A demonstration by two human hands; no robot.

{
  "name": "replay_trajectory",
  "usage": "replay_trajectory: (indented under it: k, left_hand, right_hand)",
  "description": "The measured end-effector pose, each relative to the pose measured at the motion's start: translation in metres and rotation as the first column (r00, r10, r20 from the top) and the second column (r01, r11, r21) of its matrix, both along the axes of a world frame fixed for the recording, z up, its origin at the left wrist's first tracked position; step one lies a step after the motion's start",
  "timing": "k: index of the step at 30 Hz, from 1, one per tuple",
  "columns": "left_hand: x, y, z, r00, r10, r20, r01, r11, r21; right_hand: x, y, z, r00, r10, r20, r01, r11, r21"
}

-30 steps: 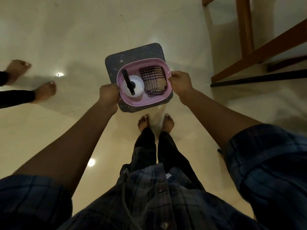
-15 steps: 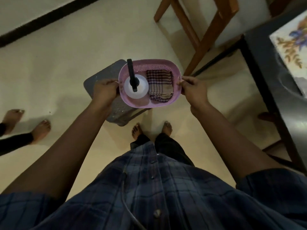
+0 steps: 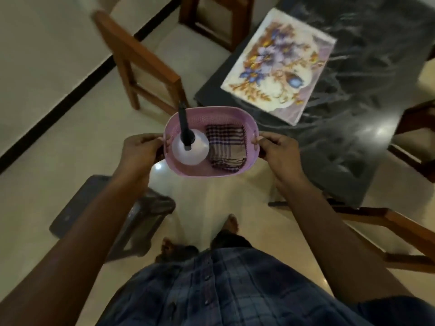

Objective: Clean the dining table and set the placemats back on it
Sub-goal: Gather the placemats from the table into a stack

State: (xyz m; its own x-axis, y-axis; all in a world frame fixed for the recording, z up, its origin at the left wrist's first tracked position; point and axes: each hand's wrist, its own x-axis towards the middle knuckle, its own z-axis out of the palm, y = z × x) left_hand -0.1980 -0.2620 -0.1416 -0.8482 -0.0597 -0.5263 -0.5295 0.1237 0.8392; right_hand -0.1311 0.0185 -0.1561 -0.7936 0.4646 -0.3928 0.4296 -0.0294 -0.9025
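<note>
I carry a pink plastic basket (image 3: 207,171) in the air in front of me. My left hand (image 3: 138,150) grips its left handle and my right hand (image 3: 279,152) grips its right handle. Inside stand a white spray bottle with a black nozzle (image 3: 190,149) and a folded checked cloth (image 3: 226,147). The dark marbled dining table (image 3: 353,128) lies ahead to the right, its near corner just beyond the basket. A floral placemat (image 3: 280,64) lies flat on it.
A wooden chair (image 3: 150,67) stands left of the table, another chair (image 3: 211,17) at the far end. More wooden chair parts (image 3: 400,234) are at the right. A dark low stool (image 3: 98,208) sits on the pale tiled floor at my lower left.
I lifted the basket off the stool and turned right toward the table. The stool now lies behind at lower left, and the table and placemat have come into view.
</note>
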Motion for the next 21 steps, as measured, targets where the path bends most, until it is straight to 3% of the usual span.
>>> replay_trajectory:
  k: [7, 14, 21]
  left_hand:
    - [-0.035, 0.134, 0.017, 0.972, -0.230, -0.039, 0.231, 0.973, 0.022]
    - [-0.079, 0.252, 0.013, 0.919, -0.389, 0.069, 0.381, 0.919, 0.106]
    - [-0.114, 0.360, 0.005, 0.796, -0.600, 0.080, 0.593, 0.799, 0.101]
  right_hand:
    - [0.014, 0.123, 0.013, 0.975, -0.224, 0.013, 0.224, 0.974, 0.024]
    - [0.024, 0.209, 0.018, 0.918, -0.394, 0.046, 0.389, 0.917, 0.086]
    - [0.026, 0.279, 0.011, 0.825, -0.555, 0.109, 0.557, 0.831, 0.016]
